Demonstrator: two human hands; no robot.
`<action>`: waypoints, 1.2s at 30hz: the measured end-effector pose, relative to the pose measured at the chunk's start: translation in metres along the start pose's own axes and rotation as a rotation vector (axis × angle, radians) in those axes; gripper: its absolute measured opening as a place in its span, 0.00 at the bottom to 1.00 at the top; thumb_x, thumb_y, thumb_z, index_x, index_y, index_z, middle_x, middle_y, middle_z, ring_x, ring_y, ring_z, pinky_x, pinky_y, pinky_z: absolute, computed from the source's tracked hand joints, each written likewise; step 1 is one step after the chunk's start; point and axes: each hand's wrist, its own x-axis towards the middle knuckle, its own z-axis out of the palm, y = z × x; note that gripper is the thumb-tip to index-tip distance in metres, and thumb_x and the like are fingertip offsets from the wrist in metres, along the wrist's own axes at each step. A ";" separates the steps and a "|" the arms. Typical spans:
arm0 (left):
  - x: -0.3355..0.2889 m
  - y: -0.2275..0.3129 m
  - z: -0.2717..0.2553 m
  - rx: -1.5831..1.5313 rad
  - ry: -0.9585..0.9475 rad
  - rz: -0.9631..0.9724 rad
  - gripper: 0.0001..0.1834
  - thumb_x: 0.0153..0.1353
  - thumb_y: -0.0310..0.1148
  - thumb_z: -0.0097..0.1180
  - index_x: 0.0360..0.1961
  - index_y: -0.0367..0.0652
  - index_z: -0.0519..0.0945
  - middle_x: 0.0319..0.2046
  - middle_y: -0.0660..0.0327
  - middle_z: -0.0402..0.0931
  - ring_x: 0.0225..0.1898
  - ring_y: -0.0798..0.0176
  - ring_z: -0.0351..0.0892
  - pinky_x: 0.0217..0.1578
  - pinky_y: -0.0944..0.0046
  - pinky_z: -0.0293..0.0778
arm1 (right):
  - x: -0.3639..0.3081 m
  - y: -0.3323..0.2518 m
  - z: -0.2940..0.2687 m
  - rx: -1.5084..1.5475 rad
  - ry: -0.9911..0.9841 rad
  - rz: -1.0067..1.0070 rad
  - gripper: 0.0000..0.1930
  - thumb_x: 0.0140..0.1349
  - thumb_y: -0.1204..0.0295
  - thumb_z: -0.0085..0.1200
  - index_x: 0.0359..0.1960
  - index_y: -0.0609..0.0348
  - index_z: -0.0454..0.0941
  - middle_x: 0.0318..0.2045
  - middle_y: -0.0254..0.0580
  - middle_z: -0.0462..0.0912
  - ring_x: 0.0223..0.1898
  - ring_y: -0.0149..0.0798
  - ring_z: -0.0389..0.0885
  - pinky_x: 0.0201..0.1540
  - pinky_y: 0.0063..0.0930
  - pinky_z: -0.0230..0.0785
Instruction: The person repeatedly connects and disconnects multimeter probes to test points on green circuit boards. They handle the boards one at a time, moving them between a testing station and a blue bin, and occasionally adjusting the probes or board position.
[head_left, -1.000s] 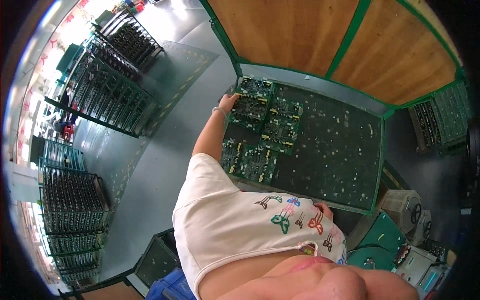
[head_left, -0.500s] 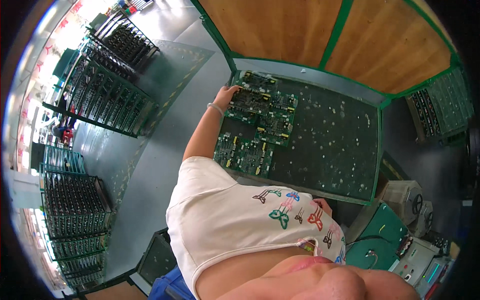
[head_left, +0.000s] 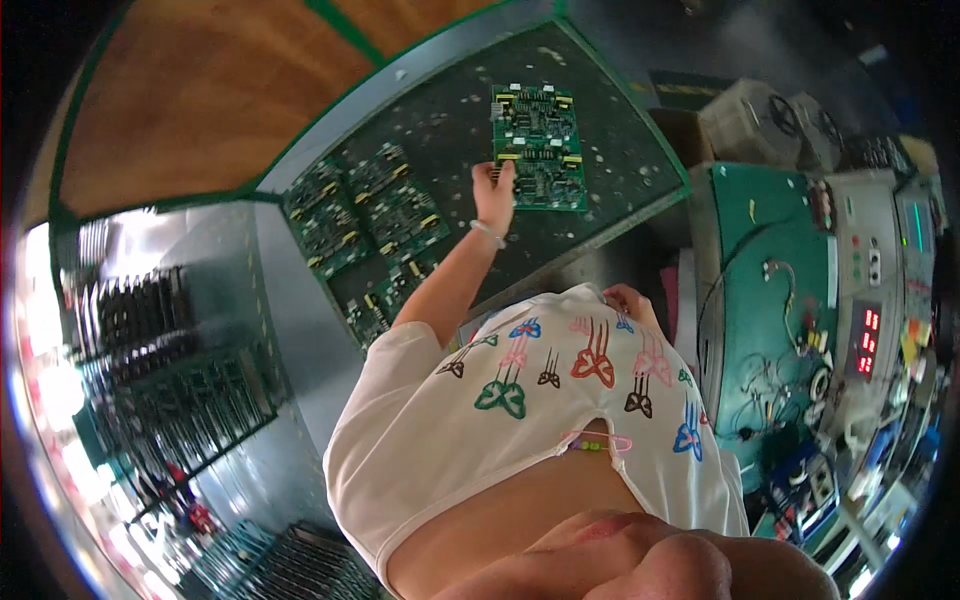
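Note:
My left hand (head_left: 495, 190), with a pale band at the wrist, has its fingers closed on the left edge of a green circuit board (head_left: 545, 180). This board, a panel of two joined sections with yellow and black parts, lies on or just above the dark tabletop (head_left: 470, 130); which one I cannot tell. My right hand (head_left: 627, 303) is low beside the white shirt, away from the boards. Its fingers are partly hidden, and nothing shows in it. Several more circuit boards (head_left: 395, 200) lie in a group at the table's left end.
Green-framed wooden panels (head_left: 200, 90) stand behind the table. On the right is a green-topped bench (head_left: 760, 260) with wires, by an instrument with a red display (head_left: 866, 340). Racks of boards (head_left: 180, 390) stand on the floor at left.
My left hand has gone from the board group at the table's left end to its right part, carrying a circuit board. The view has turned to the right.

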 end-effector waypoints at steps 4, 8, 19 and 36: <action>-0.024 -0.027 0.094 0.014 0.067 0.033 0.21 0.61 0.41 0.62 0.41 0.36 0.68 0.28 0.57 0.73 0.28 0.63 0.72 0.31 0.61 0.70 | -0.033 0.026 -0.006 0.096 0.119 0.084 0.09 0.60 0.75 0.54 0.41 0.59 0.80 0.29 0.42 0.82 0.29 0.30 0.80 0.33 0.24 0.72; -0.040 -0.041 0.137 0.113 0.071 0.010 0.22 0.62 0.41 0.60 0.43 0.36 0.64 0.31 0.50 0.73 0.31 0.52 0.75 0.33 0.54 0.70 | -0.057 0.019 -0.013 0.042 0.201 0.180 0.09 0.60 0.75 0.55 0.42 0.60 0.79 0.27 0.32 0.80 0.30 0.22 0.75 0.33 0.19 0.68; -0.043 -0.019 0.082 0.640 -0.410 0.041 0.33 0.55 0.43 0.62 0.60 0.39 0.70 0.63 0.45 0.52 0.63 0.39 0.52 0.63 0.44 0.55 | -0.051 0.006 -0.025 0.031 0.074 0.169 0.09 0.62 0.73 0.54 0.42 0.62 0.79 0.30 0.44 0.83 0.32 0.31 0.82 0.34 0.27 0.74; -0.120 -0.030 -0.310 0.922 0.505 0.132 0.25 0.49 0.27 0.63 0.50 0.39 0.73 0.52 0.48 0.69 0.54 0.44 0.68 0.56 0.50 0.65 | 0.090 -0.123 0.038 -0.256 -0.507 -0.309 0.10 0.61 0.74 0.51 0.43 0.61 0.75 0.36 0.49 0.79 0.38 0.47 0.81 0.41 0.36 0.73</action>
